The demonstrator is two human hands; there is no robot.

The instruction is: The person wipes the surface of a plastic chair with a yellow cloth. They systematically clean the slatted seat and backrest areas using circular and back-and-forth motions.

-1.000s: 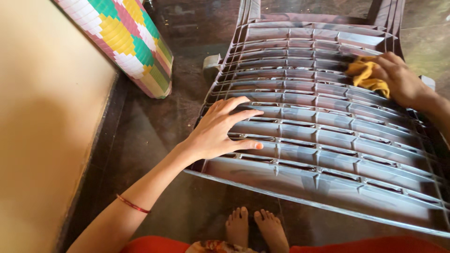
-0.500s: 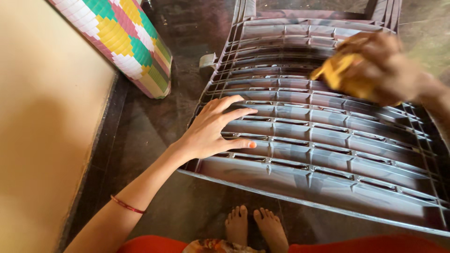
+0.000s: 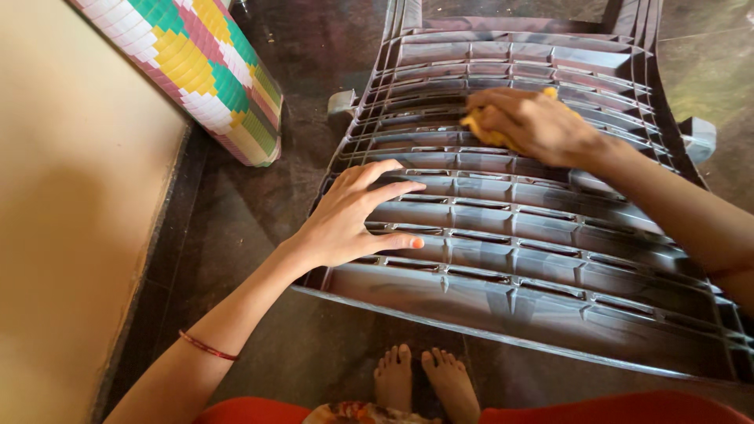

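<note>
My left hand (image 3: 345,220) lies spread, fingers apart, flat on the near left part of the ribbed grey plastic chair (image 3: 550,259) tipped over on the dark floor (image 3: 259,204). My right hand (image 3: 534,126) is bunched over a yellow cloth (image 3: 483,129), pressing it against the upper ribs. Woven mat (image 3: 212,71) at left.
</note>
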